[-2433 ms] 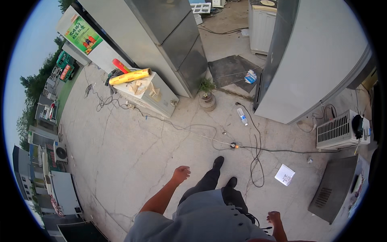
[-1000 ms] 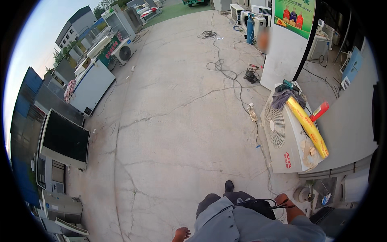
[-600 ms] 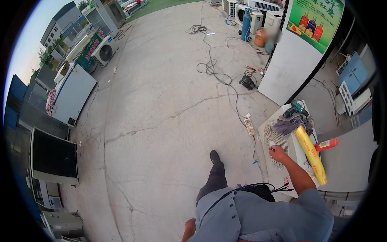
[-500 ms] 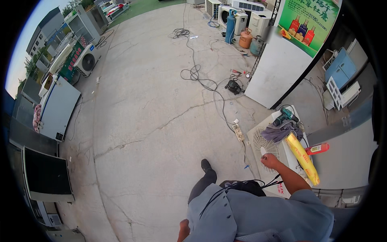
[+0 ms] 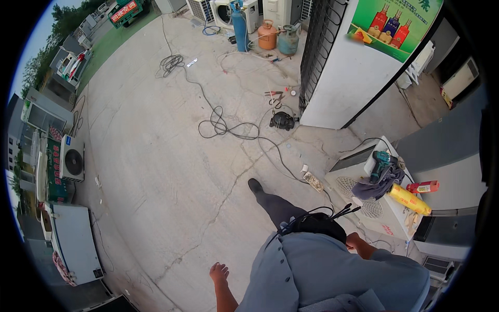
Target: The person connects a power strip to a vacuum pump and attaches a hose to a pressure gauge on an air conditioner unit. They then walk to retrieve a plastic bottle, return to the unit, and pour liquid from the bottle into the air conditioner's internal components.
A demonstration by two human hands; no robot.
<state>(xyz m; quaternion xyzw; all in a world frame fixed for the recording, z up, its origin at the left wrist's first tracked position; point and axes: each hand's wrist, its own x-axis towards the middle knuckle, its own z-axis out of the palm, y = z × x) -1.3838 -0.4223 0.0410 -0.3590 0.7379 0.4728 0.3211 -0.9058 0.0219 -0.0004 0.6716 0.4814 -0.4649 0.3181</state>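
Note:
My left hand [image 5: 219, 271] hangs over the concrete at the lower middle, fingers loosely apart, with nothing in it. Beside my waist is my right hand [image 5: 354, 242], its fingers mostly hidden by the dark pouch [image 5: 318, 226] and my body. Nearest to it is a white air-conditioner outdoor unit [image 5: 397, 224] lying with its round fan grille [image 5: 368, 204] facing up. On the unit lie a green-and-black cordless drill [image 5: 383, 160], a dark grey cloth [image 5: 375, 188], a yellow roll [image 5: 409, 199] and a red can [image 5: 423, 186].
A dirty power strip [image 5: 313, 181] and looping black cable [image 5: 223, 126] lie on the floor ahead. A black compressor [image 5: 282, 120] and pliers [image 5: 274, 94] lie near a tall white fridge [image 5: 332, 99]. Gas cylinders [image 5: 267, 35] stand beyond. A white chest [image 5: 73, 242] is at left.
My right hand has left the fan grille and come back beside my waist. My left hand has come further into view. The view has turned right, and my foot is further forward.

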